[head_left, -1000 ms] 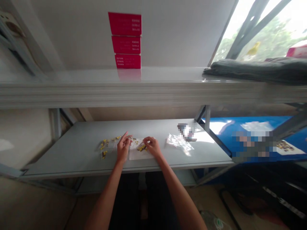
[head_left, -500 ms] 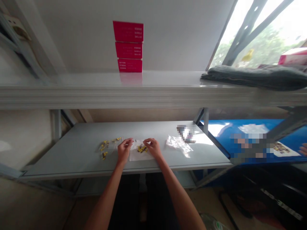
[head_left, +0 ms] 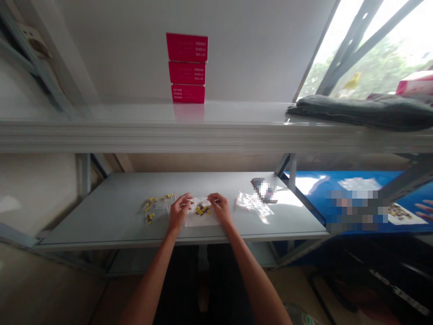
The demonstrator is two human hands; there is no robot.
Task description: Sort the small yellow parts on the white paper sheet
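A white sheet (head_left: pixel 202 221) lies near the front of the grey table, with a small pile of yellow and dark pieces (head_left: pixel 203 210) on it. At the sheet's left side is my left hand (head_left: pixel 180 212), its thumb and fingers brought together near the pile. My right hand (head_left: pixel 220 208) is over the sheet's right side, fingers bent and tips pinched together. Whatever either pinch holds is too small to make out. Left of my left hand lie clear plastic bags (head_left: pixel 163 208) and more yellow pieces (head_left: pixel 149 205).
Clear plastic bags (head_left: pixel 252 204) and a blurred-out flat object (head_left: pixel 265 190) lie to the right. Above runs a shelf (head_left: pixel 142 135) with stacked red boxes (head_left: pixel 187 72) and folded grey cloth (head_left: pixel 358 110). Another person's hand (head_left: pixel 426 210) is over the blue table (head_left: pixel 311 198).
My right hand has drawn slightly right, away from the pile. The view has shifted a little. More of the other person's hand shows at the right edge.
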